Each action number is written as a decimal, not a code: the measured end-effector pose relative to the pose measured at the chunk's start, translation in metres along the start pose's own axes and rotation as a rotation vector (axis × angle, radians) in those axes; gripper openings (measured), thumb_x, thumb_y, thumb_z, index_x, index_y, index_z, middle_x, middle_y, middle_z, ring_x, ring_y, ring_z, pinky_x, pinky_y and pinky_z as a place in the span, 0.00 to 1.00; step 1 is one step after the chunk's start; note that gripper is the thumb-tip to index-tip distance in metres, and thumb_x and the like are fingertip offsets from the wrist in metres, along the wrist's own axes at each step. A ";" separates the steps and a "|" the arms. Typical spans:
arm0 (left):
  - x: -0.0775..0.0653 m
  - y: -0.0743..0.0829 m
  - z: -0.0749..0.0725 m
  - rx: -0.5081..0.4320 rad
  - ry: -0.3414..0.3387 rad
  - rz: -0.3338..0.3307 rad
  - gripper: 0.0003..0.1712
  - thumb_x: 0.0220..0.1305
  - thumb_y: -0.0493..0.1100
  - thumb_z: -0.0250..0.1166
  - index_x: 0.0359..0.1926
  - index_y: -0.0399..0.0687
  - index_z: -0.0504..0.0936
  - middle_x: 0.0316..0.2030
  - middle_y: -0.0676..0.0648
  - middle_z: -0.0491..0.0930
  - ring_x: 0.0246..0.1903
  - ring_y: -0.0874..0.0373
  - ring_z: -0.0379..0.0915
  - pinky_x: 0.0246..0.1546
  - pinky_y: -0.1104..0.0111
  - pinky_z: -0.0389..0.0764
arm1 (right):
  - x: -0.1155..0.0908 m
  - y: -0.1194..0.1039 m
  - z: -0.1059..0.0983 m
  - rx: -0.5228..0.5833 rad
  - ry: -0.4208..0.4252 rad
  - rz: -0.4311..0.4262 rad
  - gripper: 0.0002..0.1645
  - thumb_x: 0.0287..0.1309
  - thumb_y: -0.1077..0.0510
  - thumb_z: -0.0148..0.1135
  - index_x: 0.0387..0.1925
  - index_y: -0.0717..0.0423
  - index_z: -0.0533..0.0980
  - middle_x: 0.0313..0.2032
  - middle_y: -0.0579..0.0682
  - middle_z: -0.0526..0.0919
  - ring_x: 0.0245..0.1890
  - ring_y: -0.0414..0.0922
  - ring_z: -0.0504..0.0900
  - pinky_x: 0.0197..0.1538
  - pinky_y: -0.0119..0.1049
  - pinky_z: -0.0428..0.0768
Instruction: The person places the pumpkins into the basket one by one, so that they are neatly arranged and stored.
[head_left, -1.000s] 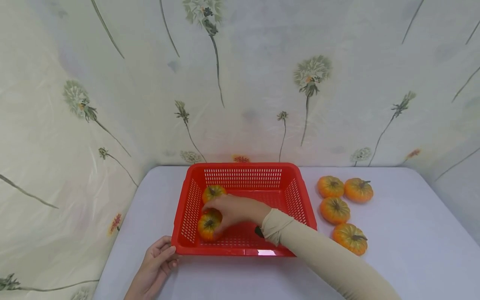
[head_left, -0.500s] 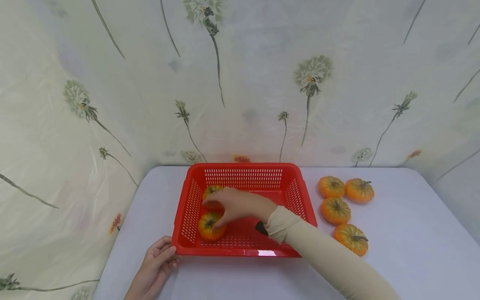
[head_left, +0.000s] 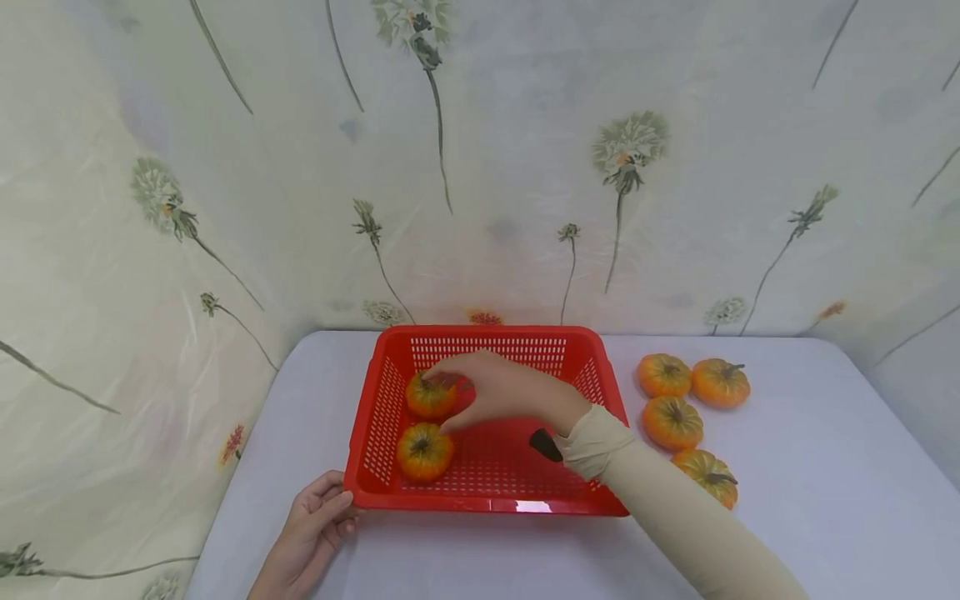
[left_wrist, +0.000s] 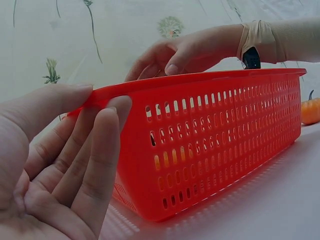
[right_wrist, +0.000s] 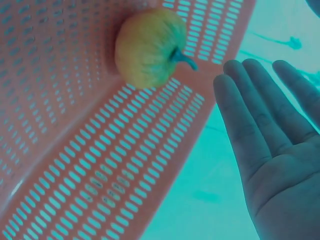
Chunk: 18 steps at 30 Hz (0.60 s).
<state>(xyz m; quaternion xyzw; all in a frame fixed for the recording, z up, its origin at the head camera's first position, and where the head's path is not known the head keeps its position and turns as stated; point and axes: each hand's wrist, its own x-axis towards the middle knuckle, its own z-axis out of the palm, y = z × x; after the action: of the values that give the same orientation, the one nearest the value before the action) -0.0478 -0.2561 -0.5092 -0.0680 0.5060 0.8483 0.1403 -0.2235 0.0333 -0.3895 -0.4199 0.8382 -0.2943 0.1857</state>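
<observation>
A red plastic basket [head_left: 465, 503] stands on the white-covered table. My left hand [head_left: 309, 529] pinches its near left corner, thumb on top of the rim and fingers beneath. Two small orange pumpkins sit along the basket's left side: a rear pumpkin [head_left: 427, 402] and a front pumpkin [head_left: 424, 454]. Over the basket, my right hand [head_left: 506, 387] has relaxed fingers and holds nothing. In the head view its fingertips overlap the rear pumpkin. The right wrist view shows straight fingers [right_wrist: 260, 117] apart from a pumpkin [right_wrist: 150, 47] in the basket's corner.
Several more pumpkins [head_left: 672, 422] lie on the table [head_left: 817, 467], right of the basket. The right forearm [head_left: 675, 500] crosses the basket's front right corner and partly covers the nearest one. A flower-printed cloth [head_left: 510, 167] hangs behind.
My right hand has let go of the front pumpkin, risen and moved back and right, uncovering it. The left hand keeps its place at the basket corner.
</observation>
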 end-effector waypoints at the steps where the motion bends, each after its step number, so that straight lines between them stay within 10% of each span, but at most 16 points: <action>1: 0.000 0.000 0.000 0.001 0.005 0.000 0.11 0.78 0.37 0.54 0.47 0.55 0.81 0.43 0.58 0.86 0.35 0.67 0.81 0.37 0.79 0.81 | -0.002 0.001 -0.002 0.009 0.006 -0.002 0.39 0.54 0.41 0.78 0.67 0.40 0.75 0.64 0.45 0.81 0.64 0.45 0.79 0.66 0.50 0.79; 18: 0.000 0.001 0.001 -0.008 -0.017 -0.010 0.11 0.79 0.37 0.54 0.47 0.56 0.81 0.42 0.58 0.86 0.36 0.67 0.81 0.37 0.79 0.82 | -0.050 0.006 -0.030 0.029 0.121 0.134 0.39 0.50 0.37 0.79 0.64 0.29 0.75 0.59 0.29 0.80 0.62 0.38 0.79 0.62 0.41 0.82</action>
<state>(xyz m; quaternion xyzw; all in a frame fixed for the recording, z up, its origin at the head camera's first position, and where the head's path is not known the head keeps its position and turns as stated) -0.0477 -0.2563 -0.5078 -0.0641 0.5010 0.8502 0.1486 -0.2154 0.0867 -0.3671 -0.3418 0.8696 -0.3182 0.1601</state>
